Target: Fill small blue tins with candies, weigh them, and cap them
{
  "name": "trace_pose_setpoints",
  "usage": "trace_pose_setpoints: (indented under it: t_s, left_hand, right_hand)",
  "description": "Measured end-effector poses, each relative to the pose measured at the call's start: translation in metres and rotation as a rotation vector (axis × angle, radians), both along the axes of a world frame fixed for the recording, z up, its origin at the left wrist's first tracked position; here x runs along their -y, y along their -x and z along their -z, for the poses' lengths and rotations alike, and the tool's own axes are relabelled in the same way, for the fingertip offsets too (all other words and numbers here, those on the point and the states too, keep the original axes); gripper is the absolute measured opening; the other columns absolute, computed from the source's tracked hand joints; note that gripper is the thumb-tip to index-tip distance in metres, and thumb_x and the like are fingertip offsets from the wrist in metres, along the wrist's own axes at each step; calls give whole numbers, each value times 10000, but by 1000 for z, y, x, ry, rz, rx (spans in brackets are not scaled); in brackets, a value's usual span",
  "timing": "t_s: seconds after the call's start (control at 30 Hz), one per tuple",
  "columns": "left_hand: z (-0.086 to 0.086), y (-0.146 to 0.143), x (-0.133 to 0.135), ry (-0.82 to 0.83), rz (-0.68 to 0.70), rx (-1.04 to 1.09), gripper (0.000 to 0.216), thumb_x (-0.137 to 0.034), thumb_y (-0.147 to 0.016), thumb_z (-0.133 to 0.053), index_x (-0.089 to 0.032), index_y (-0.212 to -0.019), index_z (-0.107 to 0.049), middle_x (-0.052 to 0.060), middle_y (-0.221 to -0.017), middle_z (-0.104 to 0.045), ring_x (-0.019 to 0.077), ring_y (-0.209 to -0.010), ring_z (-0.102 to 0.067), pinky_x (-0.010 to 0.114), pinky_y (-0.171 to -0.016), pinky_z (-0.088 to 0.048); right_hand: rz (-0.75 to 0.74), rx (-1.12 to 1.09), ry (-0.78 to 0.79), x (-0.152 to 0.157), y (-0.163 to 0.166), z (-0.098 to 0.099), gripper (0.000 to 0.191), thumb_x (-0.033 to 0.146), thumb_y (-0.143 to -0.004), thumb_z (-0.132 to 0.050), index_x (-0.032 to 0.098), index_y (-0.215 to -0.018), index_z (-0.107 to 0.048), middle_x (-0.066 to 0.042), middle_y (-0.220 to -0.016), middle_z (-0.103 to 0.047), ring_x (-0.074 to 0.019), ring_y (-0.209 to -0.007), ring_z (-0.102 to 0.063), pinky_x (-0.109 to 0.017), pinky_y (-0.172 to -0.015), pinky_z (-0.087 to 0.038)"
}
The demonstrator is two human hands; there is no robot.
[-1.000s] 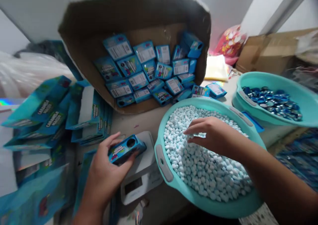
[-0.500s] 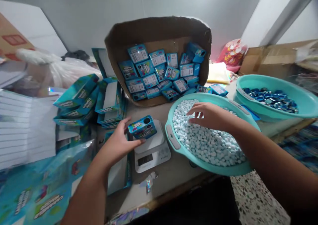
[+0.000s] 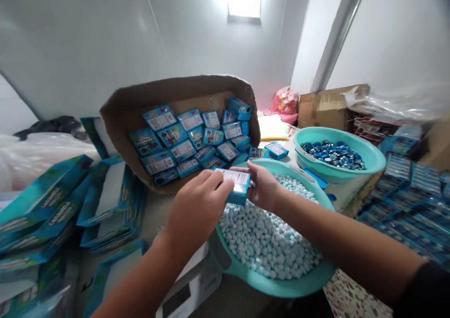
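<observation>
My left hand grips a small blue candy box above the left part of a turquoise basin. The box lies on its side, with a white printed panel facing up and one end toward my right hand. That hand is cupped against this end, fingers curled around a few small candies; the box partly hides them. Pale, round candies fill much of the basin. Below my left forearm, a white kitchen scale is partly covered.
An open cardboard carton holds several blue candy boxes behind the basin. Folded blue display trays are stacked at left. Another turquoise basin at right contains shiny blue pieces. Wrapped blue packs are piled far right.
My left hand has lifted the candy box off the scale and moved it right, over the basin. My right hand has come out of the candies to the box's end. The view has shifted up and right.
</observation>
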State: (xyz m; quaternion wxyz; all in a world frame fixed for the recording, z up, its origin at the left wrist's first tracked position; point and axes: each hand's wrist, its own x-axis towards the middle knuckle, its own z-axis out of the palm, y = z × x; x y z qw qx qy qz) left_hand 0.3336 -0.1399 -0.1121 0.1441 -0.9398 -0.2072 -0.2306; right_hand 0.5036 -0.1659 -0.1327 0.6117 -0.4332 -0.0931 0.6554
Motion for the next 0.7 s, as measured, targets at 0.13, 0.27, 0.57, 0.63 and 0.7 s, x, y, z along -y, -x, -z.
trace_pose_setpoints:
  t_s: [0.13, 0.27, 0.57, 0.63, 0.7]
  left_hand:
    - [15, -6, -10, 43, -94, 72, 269, -112, -737, -655, -235, -975, -626, 21, -876, -609, 255, -864, -602, 362, -670, -460]
    - [18, -4, -12, 31, -44, 89, 251, -190, -803, -624, -220, -1052, -607, 40, -912, -599, 268, -883, -589, 374, -700, -451]
    - [11, 23, -19, 455, -83, 387, 186, -364, -789, -711, -239, -850, -587, -6, -837, -618, 194, -764, -635, 323, -709, -525]
    - [17, 44, -16, 575, -159, 481, 261, -457, -778, -741, -248, -870, -615, -13, -818, -663, 198, -747, -670, 321, -719, -563]
    - [27, 70, -11, 696, -286, 522, 340, -541, -744, -763, -255, -882, -641, -9, -801, -703, 221, -732, -698, 323, -674, -592]
  right_hand:
    - [49, 73, 49, -4, -9, 11, 393, 280, -1055, -367, 96, -919, -687, -71, -773, -680, -157, -670, -628, -246, -614, -517]
    - [101, 173, 8, -3, -15, 12, 310, 224, -1003, -455, 115, -852, -703, -45, -758, -660, -124, -651, -577, -211, -604, -464]
    - [7, 1048, -213, 5, -23, 14, 285, 245, -956, -495, 104, -1068, -716, -140, -1377, -587, -255, -1328, -486, -388, -1154, -333]
    - [-2, 1374, -323, 15, -19, 12, 356, 258, -977, -460, 82, -1201, -673, -155, -1500, -466, -262, -1404, -401, -402, -1190, -290]
    - [-31, 1697, -432, 27, -14, 10, 386, 246, -982, -441, 55, -1254, -637, -185, -1518, -432, -291, -1406, -395, -450, -1202, -273]
